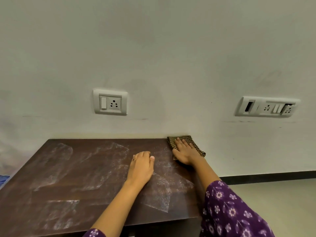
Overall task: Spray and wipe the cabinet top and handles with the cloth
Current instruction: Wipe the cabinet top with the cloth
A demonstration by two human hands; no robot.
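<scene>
A pale grey-white painted wall (153,48) fills the far side of the scene. Below it, the flat dark brown wooden cabinet top (68,168) runs from the near left to the far right, its back edge against the wall, and it is streaked with whitish, speckled patches of spray (106,161). A cream floor (282,202) lies to the right. A purple sleeve with a pale flower print (230,211) covers the right arm at the near right. The left hand (141,165) rests palm down near the middle of the top with its fingers bent down onto the surface, holding nothing. The right hand (183,151) lies flat with straight, spread fingers and presses on the brown-and-black checked cloth (196,147), which sits on the far right corner of the top, touching the wall and overlapping the right edge. On the wall are a long white switch-and-socket plate (266,106) at the right and a smaller white one (110,102) left of centre
</scene>
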